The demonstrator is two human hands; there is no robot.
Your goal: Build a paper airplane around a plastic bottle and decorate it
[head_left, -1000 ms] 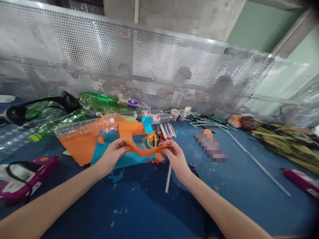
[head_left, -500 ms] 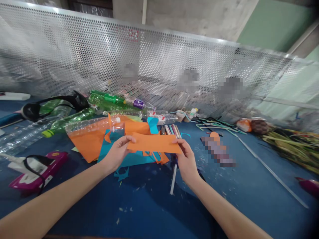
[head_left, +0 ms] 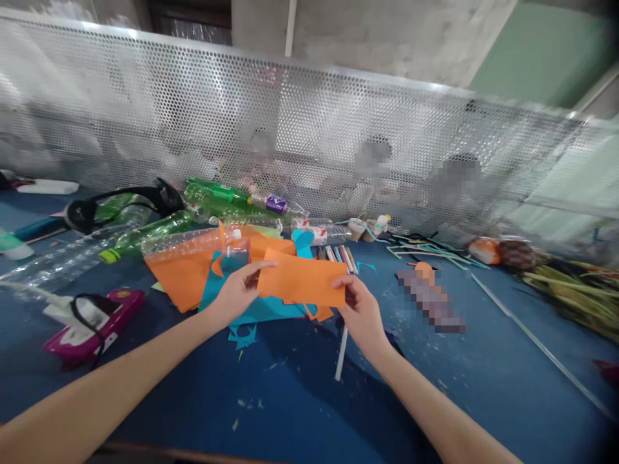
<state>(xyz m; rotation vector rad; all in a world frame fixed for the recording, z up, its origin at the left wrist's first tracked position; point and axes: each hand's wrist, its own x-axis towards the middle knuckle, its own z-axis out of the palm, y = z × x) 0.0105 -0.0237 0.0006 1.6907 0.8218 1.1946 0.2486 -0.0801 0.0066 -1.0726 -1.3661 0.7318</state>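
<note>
A rectangular piece of orange paper (head_left: 302, 278) is held up above the blue table, facing me. My left hand (head_left: 240, 290) pinches its left edge between thumb and fingers. At its right end, my right hand (head_left: 360, 312) grips the paper, with fingertips over the front. Behind and below it lies blue paper (head_left: 271, 310), partly hidden, with orange offcuts (head_left: 322, 314) near my right hand. A cut blue scrap (head_left: 243, 335) rests in front of that sheet. Larger orange paper (head_left: 178, 277) lies to the left under a clear plastic bottle (head_left: 193, 241).
Green plastic bottles (head_left: 149, 232) and a black headset-like strap (head_left: 120, 200) lie at back left. A magenta glue gun or similar tool (head_left: 91, 328) sits left. Marker pens (head_left: 341, 256) lie behind my right hand; a white stick (head_left: 341, 354) lies nearer. A perforated metal screen (head_left: 319, 129) runs behind.
The orange paper has turned more upright, showing more of its face. Both hands keep hold of it. The whole view has shifted slightly, so the table things appear farther right.
</note>
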